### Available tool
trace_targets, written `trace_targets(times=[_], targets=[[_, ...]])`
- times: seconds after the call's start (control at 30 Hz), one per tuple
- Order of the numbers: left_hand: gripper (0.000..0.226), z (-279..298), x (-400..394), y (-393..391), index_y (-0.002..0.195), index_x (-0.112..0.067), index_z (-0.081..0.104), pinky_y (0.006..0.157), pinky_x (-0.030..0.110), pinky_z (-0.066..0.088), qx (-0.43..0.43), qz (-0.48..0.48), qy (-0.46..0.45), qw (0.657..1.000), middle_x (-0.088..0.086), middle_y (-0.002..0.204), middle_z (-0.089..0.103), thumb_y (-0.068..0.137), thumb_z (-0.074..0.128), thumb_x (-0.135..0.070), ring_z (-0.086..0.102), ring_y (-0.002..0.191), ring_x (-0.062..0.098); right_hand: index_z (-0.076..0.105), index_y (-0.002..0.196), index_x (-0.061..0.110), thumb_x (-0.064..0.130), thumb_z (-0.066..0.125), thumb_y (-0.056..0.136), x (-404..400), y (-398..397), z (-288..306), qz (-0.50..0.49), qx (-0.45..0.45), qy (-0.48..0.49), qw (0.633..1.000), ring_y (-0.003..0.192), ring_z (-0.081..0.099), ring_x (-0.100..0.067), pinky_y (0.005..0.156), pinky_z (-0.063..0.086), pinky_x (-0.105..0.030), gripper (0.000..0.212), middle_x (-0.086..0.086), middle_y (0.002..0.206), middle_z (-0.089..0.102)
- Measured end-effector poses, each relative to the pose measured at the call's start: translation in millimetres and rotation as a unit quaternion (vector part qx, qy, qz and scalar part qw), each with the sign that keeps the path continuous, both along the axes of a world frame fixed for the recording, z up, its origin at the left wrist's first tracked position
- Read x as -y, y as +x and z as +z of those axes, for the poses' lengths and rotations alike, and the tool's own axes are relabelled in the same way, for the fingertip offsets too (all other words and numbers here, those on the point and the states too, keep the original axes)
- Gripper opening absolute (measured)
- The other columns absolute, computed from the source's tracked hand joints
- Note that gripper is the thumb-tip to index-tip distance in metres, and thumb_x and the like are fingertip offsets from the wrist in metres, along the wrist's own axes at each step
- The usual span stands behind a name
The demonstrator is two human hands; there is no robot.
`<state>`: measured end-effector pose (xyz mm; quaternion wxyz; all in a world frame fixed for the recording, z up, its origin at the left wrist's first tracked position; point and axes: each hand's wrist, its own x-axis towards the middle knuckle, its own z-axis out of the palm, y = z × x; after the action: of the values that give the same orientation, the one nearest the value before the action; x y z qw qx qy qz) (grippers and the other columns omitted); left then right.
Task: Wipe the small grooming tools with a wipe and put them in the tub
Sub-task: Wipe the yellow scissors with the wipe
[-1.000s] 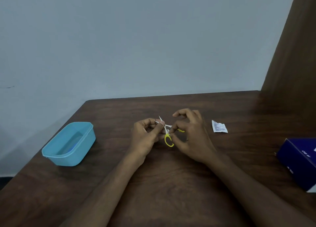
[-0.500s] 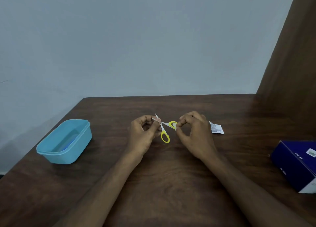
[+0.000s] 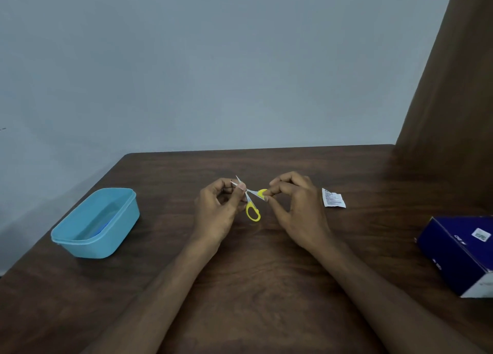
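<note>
Small yellow-handled scissors [image 3: 252,210] hang just above the middle of the brown table [image 3: 266,287], their blades spread apart. My left hand [image 3: 218,212] pinches the blades near their tips. My right hand [image 3: 296,209] pinches the upper yellow handle loop between thumb and fingers; the lower loop hangs free. I cannot make out a wipe between my left fingers. A light blue plastic tub [image 3: 96,223] stands at the left of the table, with something blue lying inside it.
A small white sachet [image 3: 333,198] lies flat to the right of my right hand. A dark blue box [image 3: 458,252] sits at the table's right edge. A brown panel [image 3: 453,87] rises at the back right, a pale wall behind.
The scissors have swung open wider: my right hand drew one handle loop up and to the right. My left hand stays on the blades. The view shifted slightly.
</note>
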<state>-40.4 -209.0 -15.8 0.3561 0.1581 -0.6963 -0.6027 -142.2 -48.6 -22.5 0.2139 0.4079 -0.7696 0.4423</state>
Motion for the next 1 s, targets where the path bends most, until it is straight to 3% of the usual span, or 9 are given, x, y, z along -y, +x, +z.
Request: trace_targets(times=[0.2,0.43,0.53,0.6,0.7,0.83,1.0], targets=[[0.01,4,-1,0,0.094,-0.003,0.075,0.069,0.031,0.065,-0.021,0.036,-0.023,0.999,0.011,0.078,0.077,0.1,0.075,-0.012,0.078,0.071,0.016,0.077,0.089,0.03,0.032,0.075,0.086,-4,-5,1,-0.035,-0.046,0.051,0.997,0.1,0.058,-0.021,0.082,0.053,-0.044,0.004,0.013,0.107,0.062],[0.009,0,0,0,0.09,-0.016,0.074,0.075,0.052,0.067,-0.006,0.018,-0.112,0.993,-0.001,0.075,0.078,0.099,0.076,-0.017,0.079,0.072,0.021,0.067,0.087,0.017,0.011,0.074,0.09,-2,-4,2,0.028,-0.108,0.011,0.994,0.089,0.064,-0.025,0.079,0.052,-0.042,0.01,0.006,0.102,0.072],[0.009,-1,-2,1,0.09,-0.02,0.074,0.075,0.053,0.066,-0.002,0.005,-0.131,0.991,-0.002,0.076,0.077,0.099,0.076,-0.018,0.079,0.073,0.021,0.064,0.086,0.009,0.003,0.07,0.091,0,-2,5,0.06,-0.124,0.017,0.99,0.082,0.065,-0.027,0.077,0.047,-0.033,0.01,0.0,0.094,0.075],[0.007,0,-2,1,0.092,-0.017,0.074,0.074,0.053,0.067,-0.006,0.002,-0.117,0.993,-0.001,0.076,0.077,0.099,0.076,-0.016,0.079,0.072,0.021,0.062,0.087,0.008,0.0,0.07,0.091,-1,-2,6,0.071,-0.093,0.02,0.993,0.083,0.067,-0.022,0.076,0.049,-0.032,0.012,-0.001,0.098,0.077],[0.007,0,-1,0,0.093,-0.012,0.074,0.075,0.051,0.068,-0.011,-0.001,-0.098,0.995,0.002,0.077,0.077,0.1,0.075,-0.015,0.078,0.072,0.02,0.057,0.088,0.009,-0.001,0.069,0.093,-8,-4,8,0.1,-0.041,0.02,0.994,0.085,0.066,0.001,0.074,0.052,-0.021,0.015,0.001,0.106,0.079],[0.009,-1,-1,1,0.093,-0.012,0.073,0.076,0.049,0.068,-0.002,-0.025,-0.104,0.994,0.005,0.078,0.078,0.1,0.074,-0.017,0.079,0.074,0.023,0.059,0.085,0.01,-0.001,0.07,0.09,-9,-4,9,0.115,-0.013,-0.017,0.993,0.084,0.07,-0.006,0.074,0.057,-0.035,0.017,0.006,0.098,0.077],[0.012,-1,3,2,0.091,-0.013,0.074,0.081,0.051,0.066,0.004,-0.053,-0.076,0.996,0.01,0.079,0.079,0.101,0.073,-0.018,0.078,0.075,0.029,0.07,0.088,0.016,0.002,0.077,0.092,-9,-3,10,0.109,0.036,-0.078,0.99,0.098,0.076,-0.005,0.083,0.062,-0.038,0.017,0.008,0.101,0.079]])
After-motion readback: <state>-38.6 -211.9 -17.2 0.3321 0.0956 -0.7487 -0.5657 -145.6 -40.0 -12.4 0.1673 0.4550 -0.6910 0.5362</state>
